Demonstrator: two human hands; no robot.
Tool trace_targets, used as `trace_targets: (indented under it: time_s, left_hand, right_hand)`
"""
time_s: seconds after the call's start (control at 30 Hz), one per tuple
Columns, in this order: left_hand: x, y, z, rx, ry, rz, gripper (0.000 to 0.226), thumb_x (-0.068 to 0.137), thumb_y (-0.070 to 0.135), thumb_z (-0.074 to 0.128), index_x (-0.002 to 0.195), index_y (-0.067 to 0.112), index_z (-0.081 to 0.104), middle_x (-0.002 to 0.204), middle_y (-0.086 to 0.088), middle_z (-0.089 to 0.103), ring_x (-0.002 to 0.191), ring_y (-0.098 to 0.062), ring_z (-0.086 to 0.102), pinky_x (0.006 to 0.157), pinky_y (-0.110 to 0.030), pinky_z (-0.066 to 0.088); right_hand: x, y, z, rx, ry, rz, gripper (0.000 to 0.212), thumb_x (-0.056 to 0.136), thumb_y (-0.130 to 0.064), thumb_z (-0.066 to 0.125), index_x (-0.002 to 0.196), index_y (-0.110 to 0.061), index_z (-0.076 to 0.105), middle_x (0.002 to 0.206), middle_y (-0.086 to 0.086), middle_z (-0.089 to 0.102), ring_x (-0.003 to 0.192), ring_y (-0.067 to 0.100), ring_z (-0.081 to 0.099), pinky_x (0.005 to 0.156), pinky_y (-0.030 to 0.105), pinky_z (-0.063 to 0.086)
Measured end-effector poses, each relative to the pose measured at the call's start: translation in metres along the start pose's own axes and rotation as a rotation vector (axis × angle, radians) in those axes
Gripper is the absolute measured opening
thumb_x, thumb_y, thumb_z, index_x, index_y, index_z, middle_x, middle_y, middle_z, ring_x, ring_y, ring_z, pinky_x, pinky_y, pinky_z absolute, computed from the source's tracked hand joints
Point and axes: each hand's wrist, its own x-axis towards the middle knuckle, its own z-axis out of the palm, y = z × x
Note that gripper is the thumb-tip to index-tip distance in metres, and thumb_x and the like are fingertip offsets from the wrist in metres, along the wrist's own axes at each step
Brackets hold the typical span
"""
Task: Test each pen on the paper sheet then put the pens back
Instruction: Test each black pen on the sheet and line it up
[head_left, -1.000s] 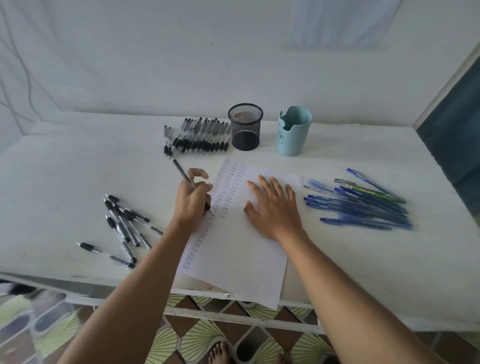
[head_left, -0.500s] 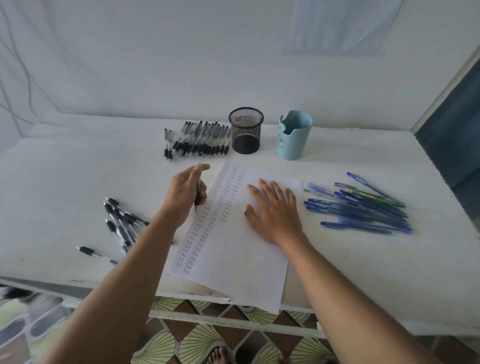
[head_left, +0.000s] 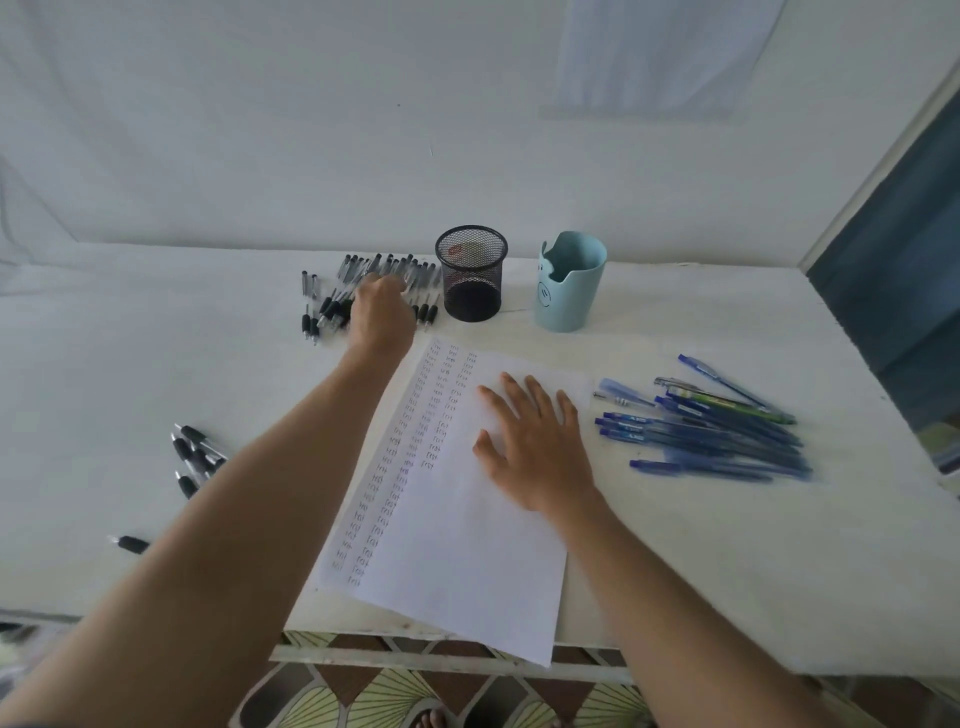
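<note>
While the right hand (head_left: 535, 441) lies flat, fingers spread, on the paper (head_left: 467, 545), the left hand (head_left: 382, 317) is over the black pens (head_left: 332, 312) beside the mesh cup (head_left: 471, 275), its grip too blurred to tell. Blue pens (head_left: 717, 431) lie right of the paper on the counter (head_left: 156, 364).

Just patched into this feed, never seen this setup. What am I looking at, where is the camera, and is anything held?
No machine here: a person's two bare hands, filmed from a camera on their head, looking down at a table. The right hand lies flat on the paper sheet. The left hand reaches over the back row of black pens; blur hides whether it holds one. More black pens lie left, blue pens right, a mesh cup and a blue cup behind.
</note>
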Motion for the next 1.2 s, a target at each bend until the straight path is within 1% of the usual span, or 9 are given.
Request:
trace_targets:
  time_s: [0.07,0.2,0.37,0.57,0.63,0.73,0.83,1.0,1.2]
  left_hand:
    - [0.006,-0.003,0.004,0.095,0.028,0.07,0.032,0.086,-0.012,0.052,0.106,0.004,0.071,0.109,-0.017,0.069,0.097,-0.032,0.065,0.083,-0.038,0.054]
    - [0.008,-0.004,0.009,0.219,0.048,0.102,0.028,0.088,-0.004,0.052,0.101,0.008,0.073,0.108,-0.014,0.069,0.113,-0.033,0.057,0.103,-0.05,0.041]
    - [0.002,-0.004,0.006,0.2,-0.016,0.061,0.018,0.086,0.007,0.052,0.086,0.007,0.07,0.105,-0.01,0.066,0.111,-0.031,0.054,0.1,-0.046,0.041]
    - [-0.031,-0.005,-0.007,0.06,0.043,0.125,0.026,0.09,0.009,0.058,0.11,0.015,0.074,0.112,-0.009,0.069,0.109,-0.03,0.059,0.078,-0.034,0.047]
    - [-0.053,-0.009,-0.013,0.007,0.008,0.167,0.025,0.091,0.011,0.06,0.111,0.016,0.073,0.108,-0.003,0.071,0.103,-0.022,0.062,0.078,-0.028,0.044]
    - [-0.089,-0.022,-0.027,-0.012,-0.047,0.187,0.024,0.091,0.014,0.06,0.109,0.019,0.074,0.106,0.0,0.07,0.101,-0.019,0.059,0.081,-0.031,0.046]
    - [-0.117,-0.045,-0.045,0.026,-0.04,0.096,0.028,0.09,0.008,0.057,0.107,0.02,0.075,0.107,0.0,0.069,0.099,-0.017,0.055,0.077,-0.031,0.044]
    - [-0.138,-0.094,-0.084,0.216,0.027,-0.182,0.03,0.085,0.011,0.057,0.102,0.025,0.077,0.114,-0.006,0.069,0.109,-0.032,0.058,0.087,-0.042,0.051]
    - [-0.14,-0.127,-0.105,0.245,0.004,-0.299,0.033,0.083,0.005,0.06,0.094,0.03,0.078,0.112,-0.006,0.071,0.105,-0.032,0.063,0.086,-0.04,0.053]
  right_hand:
    - [0.0,0.0,0.0,0.002,0.002,-0.002,0.082,0.08,-0.058,-0.002,0.157,-0.036,0.018,0.167,-0.006,0.009,0.154,0.019,0.003,0.123,0.05,0.0]
    - [0.001,0.001,0.001,0.002,0.002,-0.003,0.082,0.081,-0.058,-0.002,0.157,-0.036,0.018,0.167,-0.006,0.009,0.154,0.019,0.002,0.123,0.05,0.0]
    - [0.001,0.001,0.002,0.003,0.005,0.001,0.082,0.08,-0.058,-0.002,0.157,-0.036,0.018,0.167,-0.006,0.009,0.154,0.019,0.002,0.123,0.05,0.0]
    - [0.0,0.0,0.003,0.011,0.022,0.012,0.082,0.08,-0.057,0.002,0.156,-0.035,0.022,0.167,-0.006,0.012,0.154,0.019,0.005,0.123,0.05,0.001]
    - [0.0,0.0,0.003,0.011,0.023,0.012,0.082,0.081,-0.057,0.002,0.156,-0.034,0.024,0.167,-0.006,0.013,0.154,0.019,0.006,0.122,0.05,0.001]
    - [0.0,0.0,0.002,0.016,0.0,0.019,0.073,0.087,-0.054,0.011,0.156,-0.034,0.022,0.167,-0.005,0.011,0.154,0.02,0.005,0.122,0.05,0.001]
    - [-0.001,0.0,0.001,0.016,-0.005,0.016,0.07,0.089,-0.052,0.017,0.157,-0.033,0.022,0.167,-0.004,0.011,0.154,0.02,0.006,0.123,0.05,0.001]
    - [-0.002,-0.001,-0.001,0.021,0.002,0.013,0.07,0.09,-0.052,0.019,0.157,-0.033,0.022,0.167,-0.003,0.012,0.154,0.021,0.007,0.123,0.05,0.002]
    - [-0.001,0.0,0.001,0.021,0.001,0.006,0.062,0.098,-0.05,0.028,0.158,-0.033,0.021,0.168,-0.003,0.011,0.154,0.021,0.007,0.123,0.051,0.001]
